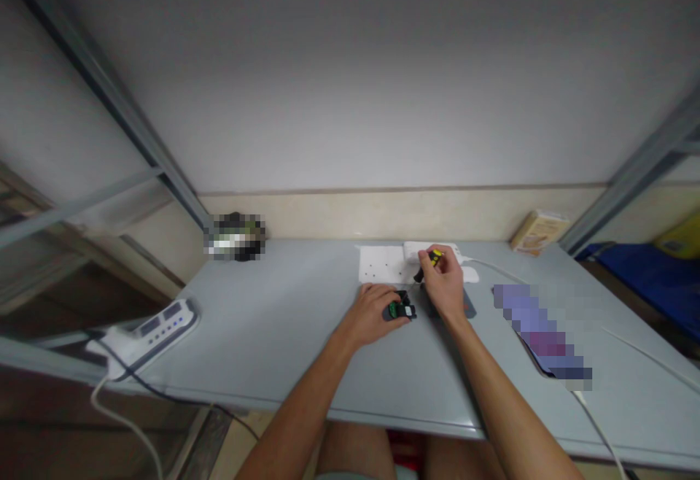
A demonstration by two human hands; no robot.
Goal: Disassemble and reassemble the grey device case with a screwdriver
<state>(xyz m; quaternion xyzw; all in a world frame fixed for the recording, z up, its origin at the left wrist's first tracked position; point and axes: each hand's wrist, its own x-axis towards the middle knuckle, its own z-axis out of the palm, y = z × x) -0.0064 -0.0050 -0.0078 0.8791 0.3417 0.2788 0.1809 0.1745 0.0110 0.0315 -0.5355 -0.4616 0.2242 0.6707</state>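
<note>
Near the middle of the grey table, my left hand (376, 312) grips a small black device (402, 310) with a green circuit board showing in it. My right hand (445, 283) is closed around a screwdriver (434, 257) with a yellow and black handle. Its shaft slants down to the left, toward the device; whether the tip touches it I cannot tell. Behind both hands lies a white sheet (377, 261) with several small dark specks on it. A dark flat object (469, 305) is partly hidden under my right wrist.
A white power strip (158, 330) sits at the table's left edge with cables hanging off. Beyond my right hand is a white block (415, 249) with a cable. To the right are a phone (541, 334), blurred, and a small box (539, 232) by the wall.
</note>
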